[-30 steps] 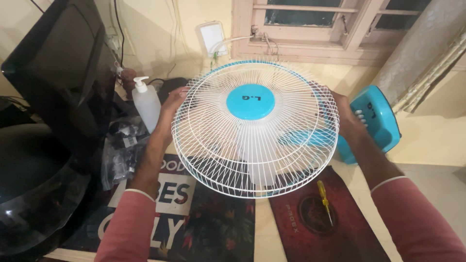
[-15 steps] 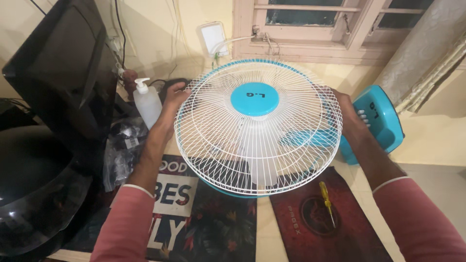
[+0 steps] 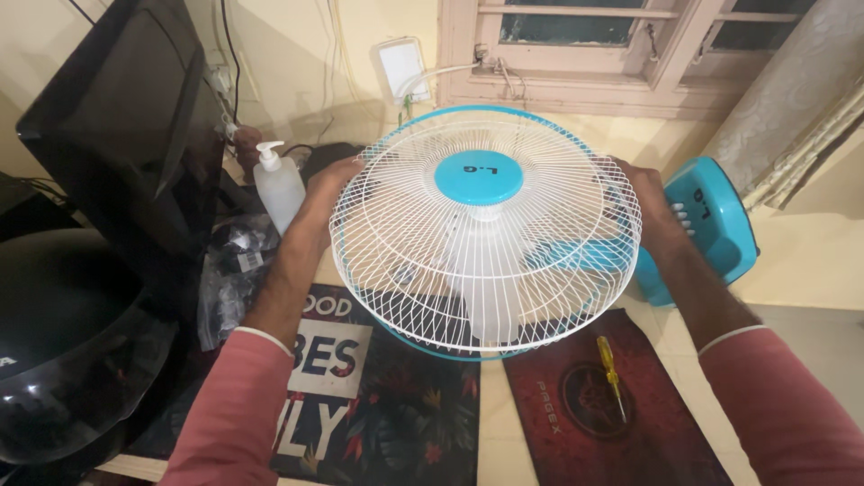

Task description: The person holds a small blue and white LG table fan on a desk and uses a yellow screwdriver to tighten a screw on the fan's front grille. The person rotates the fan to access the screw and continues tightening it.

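Head view: my left hand [image 3: 328, 184] and my right hand [image 3: 650, 211] each curl closed around opposite edges of the white wire fan guard [image 3: 486, 229], which sits over the translucent blades and the blue rear rim above the patterned mats [image 3: 378, 405]. The guard lies between the two grips, its face tilted up toward me and its hub cap [image 3: 479, 177] about midway, neither hand nearer. A yellow-handled screwdriver [image 3: 612, 373] lies on the red mat [image 3: 621, 432], nearer the right hand; the blue fan base [image 3: 711, 225] stands just beyond that hand.

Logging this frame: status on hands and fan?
Left hand and right hand grip opposite rims of white fan guard. Guard sits over blades, tilted. Yellow screwdriver lies clear on red mat.
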